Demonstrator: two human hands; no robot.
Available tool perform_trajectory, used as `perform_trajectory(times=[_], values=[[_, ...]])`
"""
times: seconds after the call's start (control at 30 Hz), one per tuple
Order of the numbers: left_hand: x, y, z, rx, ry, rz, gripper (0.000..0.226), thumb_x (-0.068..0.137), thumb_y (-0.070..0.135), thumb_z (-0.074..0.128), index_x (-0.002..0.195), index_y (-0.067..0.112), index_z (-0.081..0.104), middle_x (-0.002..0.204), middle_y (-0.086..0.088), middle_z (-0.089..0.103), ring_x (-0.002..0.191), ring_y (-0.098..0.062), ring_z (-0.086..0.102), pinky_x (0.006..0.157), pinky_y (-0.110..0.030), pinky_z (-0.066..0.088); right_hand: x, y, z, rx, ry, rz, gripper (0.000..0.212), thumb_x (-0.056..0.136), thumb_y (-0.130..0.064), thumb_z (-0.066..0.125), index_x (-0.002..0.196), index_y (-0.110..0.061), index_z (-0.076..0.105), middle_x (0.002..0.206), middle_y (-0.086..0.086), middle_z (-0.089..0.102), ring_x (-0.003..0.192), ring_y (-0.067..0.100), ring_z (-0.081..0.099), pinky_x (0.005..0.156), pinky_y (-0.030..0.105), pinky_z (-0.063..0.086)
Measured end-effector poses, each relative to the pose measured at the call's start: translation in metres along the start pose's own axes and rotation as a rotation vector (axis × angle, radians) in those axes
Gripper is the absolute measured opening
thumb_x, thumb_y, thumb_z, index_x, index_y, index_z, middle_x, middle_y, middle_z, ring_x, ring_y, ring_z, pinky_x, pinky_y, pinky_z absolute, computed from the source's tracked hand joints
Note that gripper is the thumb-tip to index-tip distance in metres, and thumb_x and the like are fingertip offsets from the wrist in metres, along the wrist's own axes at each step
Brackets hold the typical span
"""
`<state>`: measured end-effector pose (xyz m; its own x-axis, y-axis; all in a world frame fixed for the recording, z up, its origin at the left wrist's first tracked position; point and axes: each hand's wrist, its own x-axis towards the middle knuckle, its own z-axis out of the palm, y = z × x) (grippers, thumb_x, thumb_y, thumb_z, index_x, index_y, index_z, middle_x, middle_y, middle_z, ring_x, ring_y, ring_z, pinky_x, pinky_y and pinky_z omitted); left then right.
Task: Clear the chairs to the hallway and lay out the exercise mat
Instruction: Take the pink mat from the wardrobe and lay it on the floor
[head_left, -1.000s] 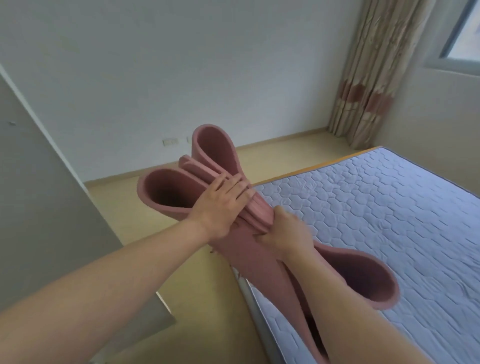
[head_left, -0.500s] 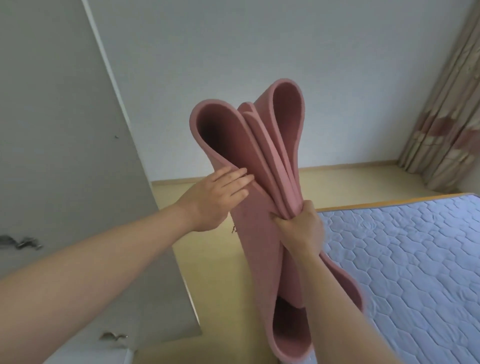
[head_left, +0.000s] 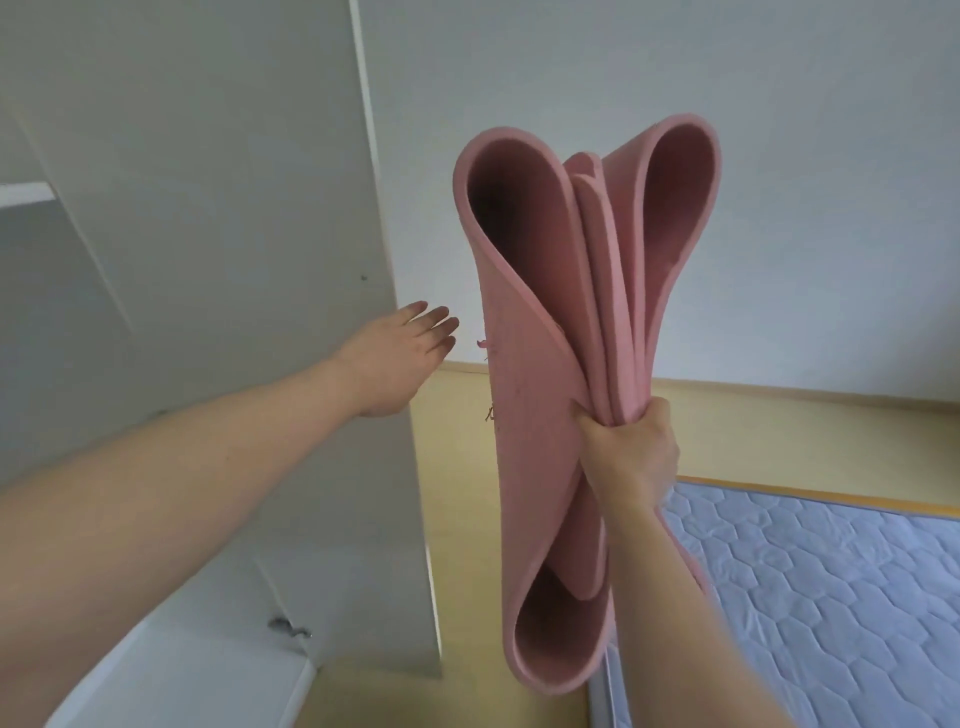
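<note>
Right hand (head_left: 631, 457) tight around looped pink foam mat (head_left: 524, 395); left hand (head_left: 400, 358) flat-fingered, free.

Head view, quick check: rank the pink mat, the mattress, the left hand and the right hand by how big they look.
1. pink mat
2. mattress, counting only the part in frame
3. left hand and right hand: about alike, so not ranked
</note>
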<state>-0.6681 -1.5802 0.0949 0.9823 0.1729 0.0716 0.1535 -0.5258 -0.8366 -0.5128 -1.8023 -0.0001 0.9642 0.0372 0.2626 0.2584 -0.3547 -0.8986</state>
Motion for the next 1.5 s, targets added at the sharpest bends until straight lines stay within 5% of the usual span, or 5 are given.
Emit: perform_trajectory(times=[0.43,0.93,1.1,1.33,1.5], values=[[-0.003,-0.011,0.013,0.113,-0.337,-0.131,0.069,0.099,0.027,0.038,0.160,0.004,0.017,0.167,-0.014,0.016,0.157,-0.032,-0.003,0.124,-0.058,-0.001,-0.003,-0.030,0.017,0.088,-0.099,-0.036,0.058,0.060,-0.060,0.078,0.089,-0.021,0.046,0.075,-0.014,0.048,0.072,0.025,0.052,0.066,0.034,0.038],[-0.056,0.030,0.008,0.042,-0.062,-0.312,0.048,0.097,0.029,0.044,0.136,0.004,0.057,0.139,-0.015,0.053,0.147,-0.038,0.024,0.120,-0.066,0.003,-0.035,-0.034,0.023,0.077,-0.237,-0.036,0.060,0.056,-0.064,0.077,0.088,-0.026,0.043,0.075,-0.017,0.048,0.071,0.023,0.051,0.066,0.033,0.037],[-0.079,0.032,0.000,0.092,-0.036,-0.307,0.030,0.099,0.026,0.044,0.109,0.010,0.067,0.105,-0.008,0.058,0.116,-0.035,0.050,0.119,-0.068,-0.012,-0.054,-0.039,0.031,0.087,-0.304,-0.041,0.062,0.055,-0.065,0.077,0.090,-0.026,0.045,0.075,-0.018,0.048,0.066,0.020,0.048,0.066,0.033,0.037],[-0.128,0.028,-0.005,-0.013,0.184,-0.350,0.012,0.082,0.004,0.048,0.081,0.011,0.058,0.075,-0.006,0.049,0.081,-0.030,0.054,0.124,-0.053,0.022,-0.093,-0.051,0.052,0.144,-0.407,-0.041,0.063,0.057,-0.064,0.078,0.093,-0.025,0.045,0.077,-0.018,0.048,0.062,-0.002,0.042,0.056,0.029,0.032],[-0.159,0.024,0.002,0.025,0.247,-0.355,0.020,0.085,0.002,0.038,0.083,0.009,0.057,0.072,-0.006,0.049,0.074,-0.030,0.050,0.124,-0.050,0.024,-0.119,-0.061,0.063,0.175,-0.481,-0.011,0.061,0.059,-0.059,0.078,0.096,-0.023,0.047,0.078,-0.016,0.048,0.061,0.005,0.046,0.051,0.026,0.031]])
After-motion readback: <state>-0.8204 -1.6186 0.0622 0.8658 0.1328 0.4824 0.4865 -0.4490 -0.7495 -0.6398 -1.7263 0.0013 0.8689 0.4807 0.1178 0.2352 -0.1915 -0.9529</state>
